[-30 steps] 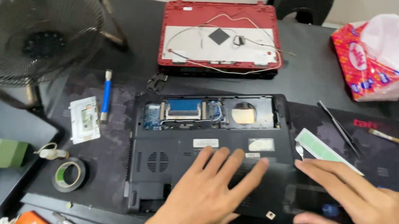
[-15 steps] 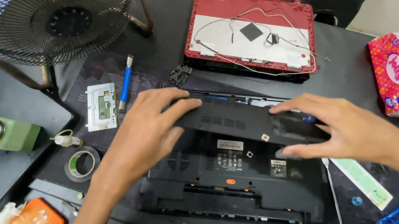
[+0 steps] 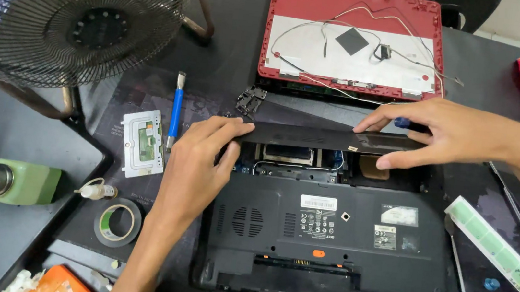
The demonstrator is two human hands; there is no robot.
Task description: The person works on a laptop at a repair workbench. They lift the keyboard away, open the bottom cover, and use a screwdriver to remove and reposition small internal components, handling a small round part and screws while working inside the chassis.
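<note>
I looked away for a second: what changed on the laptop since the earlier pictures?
Both hands, left hand and right hand, took hold of the long black cover panel and tilted it up off the laptop base, exposing the bay beneath. The red lid, fan and tape stayed put.

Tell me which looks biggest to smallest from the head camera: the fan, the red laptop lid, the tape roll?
1. Fan, though it sits nearer the camera and is cut off.
2. Red laptop lid, close behind.
3. Tape roll, clearly smallest.
</note>
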